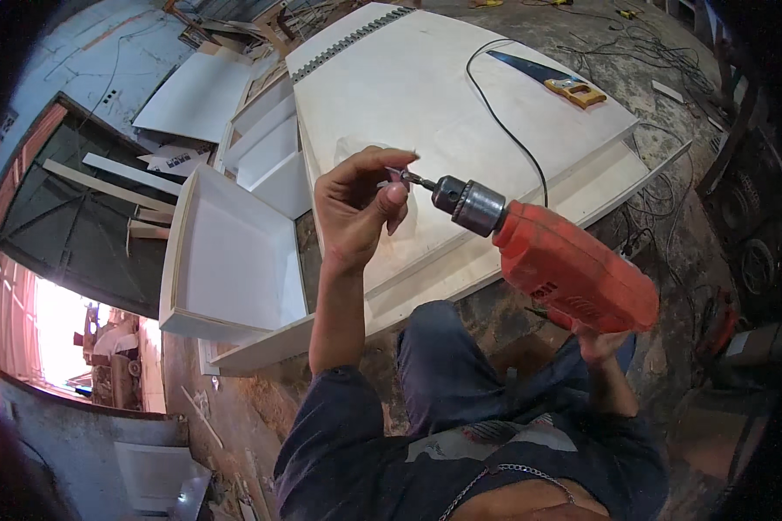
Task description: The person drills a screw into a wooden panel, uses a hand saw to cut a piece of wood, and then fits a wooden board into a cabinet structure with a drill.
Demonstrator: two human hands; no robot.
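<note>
My right hand [598, 342] grips the handle of a red electric drill [573, 269] from below; the drill's body hides most of its fingers. The drill's metal chuck [469, 204] points left and a little away from me. A thin bit [422, 181] sticks out of the chuck toward my left hand [356, 200]. My left thumb and fingers close around a small, shiny piece at the bit's tip, too small to name. Both hands are above the near part of a large pale wooden panel [408, 104].
A handsaw [573, 91] with a yellow handle lies on the panel's far right, beside a black cable [513, 130]. A white open box [243, 252] stands left of the panel. Cables [660, 61] and wood scraps [235, 486] litter the floor.
</note>
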